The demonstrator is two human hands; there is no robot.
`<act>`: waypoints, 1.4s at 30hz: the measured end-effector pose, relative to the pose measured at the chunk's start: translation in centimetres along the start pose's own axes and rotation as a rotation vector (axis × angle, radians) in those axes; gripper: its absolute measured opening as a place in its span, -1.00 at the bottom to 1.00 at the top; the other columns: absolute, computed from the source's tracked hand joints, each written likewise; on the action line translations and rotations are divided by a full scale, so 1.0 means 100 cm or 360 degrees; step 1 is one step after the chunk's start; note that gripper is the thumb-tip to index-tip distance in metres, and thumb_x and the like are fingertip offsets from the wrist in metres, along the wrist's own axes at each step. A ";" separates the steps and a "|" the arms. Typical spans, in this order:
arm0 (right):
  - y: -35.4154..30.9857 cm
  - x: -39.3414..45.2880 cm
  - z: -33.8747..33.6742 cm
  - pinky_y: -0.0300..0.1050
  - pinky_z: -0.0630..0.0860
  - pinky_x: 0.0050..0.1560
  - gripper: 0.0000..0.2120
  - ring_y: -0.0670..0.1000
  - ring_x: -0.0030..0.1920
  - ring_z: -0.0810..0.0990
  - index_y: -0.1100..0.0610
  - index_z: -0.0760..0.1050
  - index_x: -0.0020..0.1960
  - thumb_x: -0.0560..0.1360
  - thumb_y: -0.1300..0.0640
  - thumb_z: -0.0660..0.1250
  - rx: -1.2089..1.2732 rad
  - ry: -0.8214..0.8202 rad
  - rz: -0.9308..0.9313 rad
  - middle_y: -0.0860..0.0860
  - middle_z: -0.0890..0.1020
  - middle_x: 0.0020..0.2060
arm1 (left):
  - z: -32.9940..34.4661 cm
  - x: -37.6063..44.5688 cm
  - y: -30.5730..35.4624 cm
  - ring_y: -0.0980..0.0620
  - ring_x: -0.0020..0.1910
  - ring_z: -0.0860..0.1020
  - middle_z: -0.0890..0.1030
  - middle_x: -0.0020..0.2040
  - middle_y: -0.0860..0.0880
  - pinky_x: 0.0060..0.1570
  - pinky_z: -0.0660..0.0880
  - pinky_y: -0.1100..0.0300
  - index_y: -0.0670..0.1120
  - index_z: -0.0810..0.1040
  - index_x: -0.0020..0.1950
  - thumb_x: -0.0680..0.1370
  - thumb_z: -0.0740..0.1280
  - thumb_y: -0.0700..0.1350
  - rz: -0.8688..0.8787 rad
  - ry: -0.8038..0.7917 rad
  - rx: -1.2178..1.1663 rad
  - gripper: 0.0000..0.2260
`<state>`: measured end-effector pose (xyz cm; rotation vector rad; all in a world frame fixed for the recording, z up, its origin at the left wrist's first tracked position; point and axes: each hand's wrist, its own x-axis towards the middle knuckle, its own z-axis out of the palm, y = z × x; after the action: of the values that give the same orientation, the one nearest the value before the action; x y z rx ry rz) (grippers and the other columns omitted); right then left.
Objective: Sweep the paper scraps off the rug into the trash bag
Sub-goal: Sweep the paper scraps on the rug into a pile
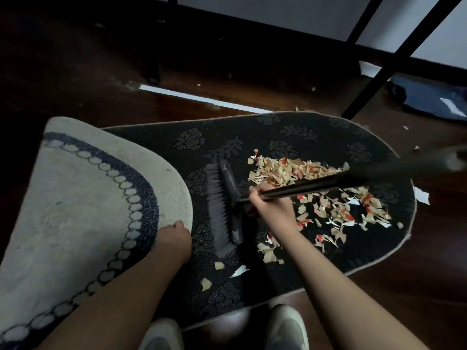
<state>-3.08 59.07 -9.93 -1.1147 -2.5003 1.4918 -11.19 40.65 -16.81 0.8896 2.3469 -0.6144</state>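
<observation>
Gripping broom handle (290,192) low, right hand (267,208) fingers wrapped; left hand (174,238) pinches folded rug flap (88,198). Paper scraps (316,188) piled at rug's right end. Risk: hard stroke flicks scraps onto floor; trash bag unseen.

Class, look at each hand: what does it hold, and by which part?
The right hand grips the broom low on its handle, near the head. The left hand holds the rug's folded-over edge.

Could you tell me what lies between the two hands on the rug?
In the head view, the broom head, bristles on the dark rug, lies between left hand and right hand.
</observation>
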 end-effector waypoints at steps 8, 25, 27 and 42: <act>0.006 -0.011 -0.071 -0.10 0.64 -0.20 -0.83 0.05 -0.23 0.67 0.01 0.51 -0.17 0.59 0.14 0.24 -0.0128 0.0363 -0.0102 0.05 0.65 -0.28 | -0.002 0.000 -0.001 -0.07 0.25 0.45 0.37 0.30 -0.11 0.18 0.40 0.11 -0.11 0.39 0.37 0.60 0.18 -0.06 -0.0012 0.0004 -0.0021 -0.65; 0.017 -0.008 -0.048 -0.32 0.43 -0.45 -0.86 -0.16 -0.44 0.55 0.06 0.52 -0.13 0.59 0.13 0.26 -0.0291 0.0325 -0.0219 -0.07 0.56 -0.42 | -0.003 -0.001 -0.002 -0.08 0.29 0.43 0.36 0.31 -0.11 0.21 0.39 0.11 -0.12 0.37 0.39 0.62 0.17 -0.05 -0.0014 -0.0009 -0.0018 -0.64; 0.017 -0.011 -0.062 -0.25 0.49 -0.32 -0.84 -0.10 -0.39 0.58 0.07 0.54 -0.16 0.58 0.10 0.26 -0.0282 0.0427 -0.0261 -0.08 0.57 -0.42 | -0.003 -0.001 -0.002 -0.07 0.28 0.43 0.36 0.31 -0.11 0.19 0.39 0.12 -0.11 0.37 0.39 0.62 0.17 -0.06 -0.0013 0.0008 -0.0021 -0.65; 0.027 -0.010 -0.039 0.04 0.60 -0.24 -0.84 0.10 -0.24 0.66 -0.09 0.49 -0.18 0.58 0.05 0.26 -0.0308 0.0197 -0.0060 0.04 0.65 -0.30 | 0.001 0.000 -0.001 -0.07 0.30 0.41 0.35 0.33 -0.11 0.23 0.37 0.11 -0.12 0.35 0.40 0.62 0.17 -0.06 -0.0022 -0.0005 -0.0018 -0.64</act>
<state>0.62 62.18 -9.64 -1.1393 -2.6067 1.1533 -11.28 40.52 -16.85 0.8673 2.3534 -0.6067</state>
